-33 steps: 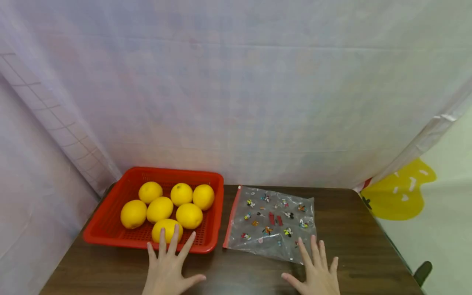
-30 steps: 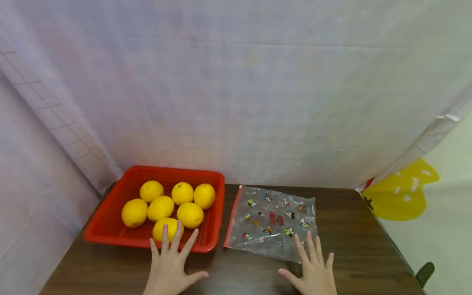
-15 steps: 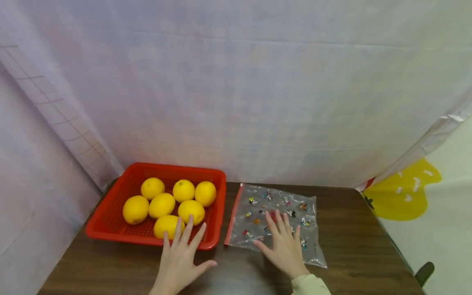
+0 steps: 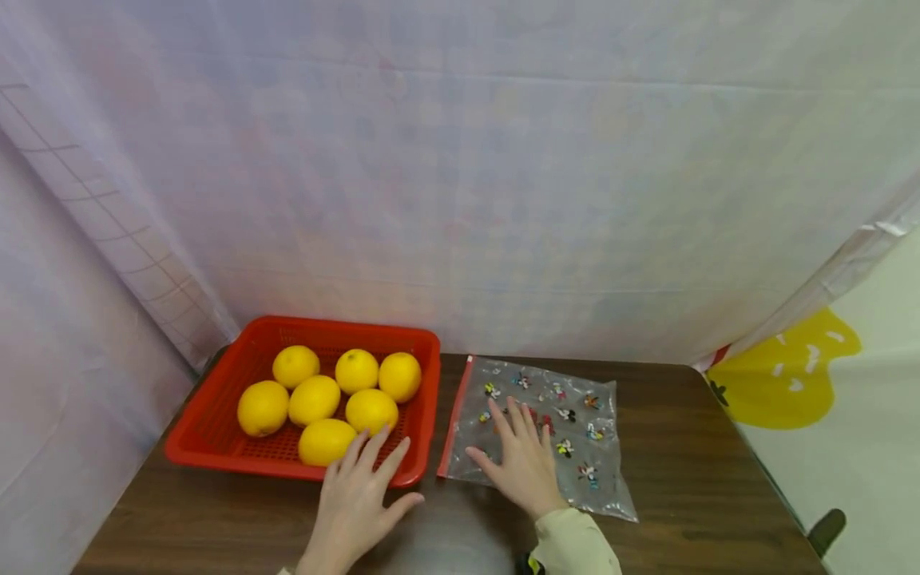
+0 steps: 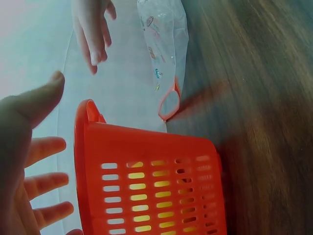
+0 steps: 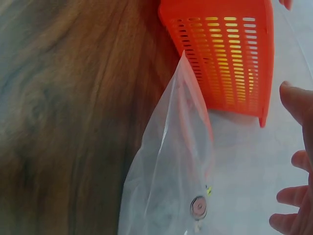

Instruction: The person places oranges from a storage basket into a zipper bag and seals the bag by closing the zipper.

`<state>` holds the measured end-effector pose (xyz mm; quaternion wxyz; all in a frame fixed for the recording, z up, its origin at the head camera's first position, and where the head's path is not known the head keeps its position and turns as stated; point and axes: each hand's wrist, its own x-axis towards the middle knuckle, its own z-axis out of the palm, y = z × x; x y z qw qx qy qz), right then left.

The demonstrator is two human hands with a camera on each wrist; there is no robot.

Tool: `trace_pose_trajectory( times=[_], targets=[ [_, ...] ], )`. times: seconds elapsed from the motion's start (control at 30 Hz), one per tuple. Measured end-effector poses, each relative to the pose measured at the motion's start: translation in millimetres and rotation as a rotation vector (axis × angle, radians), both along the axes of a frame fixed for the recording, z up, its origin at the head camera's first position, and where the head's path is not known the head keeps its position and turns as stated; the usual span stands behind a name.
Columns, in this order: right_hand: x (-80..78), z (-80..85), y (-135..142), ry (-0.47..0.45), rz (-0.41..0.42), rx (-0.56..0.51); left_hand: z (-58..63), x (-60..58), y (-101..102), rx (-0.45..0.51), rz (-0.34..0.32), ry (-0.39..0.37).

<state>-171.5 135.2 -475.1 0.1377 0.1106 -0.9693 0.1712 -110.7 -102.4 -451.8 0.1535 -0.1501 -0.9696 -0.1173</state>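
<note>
A red plastic basket (image 4: 216,455) with slotted walls holds several yellow lemons (image 4: 315,401) on the left of the table. To its right lies a clear zip bag (image 4: 596,479) printed with small cartoon figures, its red zip edge facing the basket. My left hand (image 4: 355,495), fingers spread, hovers at the basket's front rim, its fingertips overlapping the nearest lemon's edge in the head view. Over the bag's left half is my right hand (image 4: 523,463), fingers extended and holding nothing. In the right wrist view the zip bag (image 6: 161,171) stands puffed up with its red edge parted.
The dark wooden table (image 4: 683,479) carries the basket and bag. A pale curtain (image 4: 460,176) hangs right behind its back edge. To the right, a light cloth bears a yellow printed shape (image 4: 783,375).
My right hand has moved left and forward, from the bag's front right corner to over its left half. The left hand has shifted slightly right. Basket, lemons and bag stay in place.
</note>
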Motion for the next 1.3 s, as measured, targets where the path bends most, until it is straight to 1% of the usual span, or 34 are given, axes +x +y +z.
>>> trace_pose_trajectory(
  times=[0.07, 0.23, 0.3, 0.4, 0.57, 0.7, 0.83, 0.93, 1.0, 1.13, 1.3],
  targets=[
    [-3.3, 0.5, -4.0, 0.017, 0.002, -0.003, 0.7, -0.1, 1.2, -0.007, -0.01, 0.011],
    [-9.9, 0.5, -13.7, 0.03, 0.02, 0.001, 0.6, 0.7, 4.1, -0.01, -0.036, 0.066],
    [-11.0, 0.1, -16.8, 0.028, 0.023, 0.009, 0.0, 0.7, 5.3, -0.009, -0.042, 0.073],
    [-12.2, -0.1, -21.0, 0.049, 0.026, 0.018, -1.5, 0.7, 6.2, 0.009, -0.053, 0.063],
    [-16.6, -1.7, -28.3, 0.092, 0.016, 0.021, -3.9, 0.0, 6.5, 0.033, -0.076, 0.063],
    [-20.4, -2.9, -34.8, 0.116, -0.01, 0.042, -6.6, -0.6, 5.2, 0.031, -0.087, 0.103],
    [-25.3, -5.7, -41.0, 0.171, -0.015, 0.051, -8.0, -1.3, 4.5, 0.037, -0.087, 0.138],
    [-29.1, -8.6, -45.6, 0.206, -0.018, 0.068, -7.1, -1.7, 5.2, 0.061, -0.086, 0.137],
    [-31.1, -10.1, -48.8, 0.212, -0.03, 0.083, -6.7, -1.8, 5.9, 0.076, -0.085, 0.13],
    [-33.8, -11.9, -56.7, 0.189, -0.071, 0.098, -6.9, -1.4, 6.8, 0.076, -0.08, 0.133],
    [-34.4, -14.6, -65.5, 0.09, -0.119, 0.115, -8.5, -0.6, 6.8, 0.072, -0.068, 0.143]
  ],
)
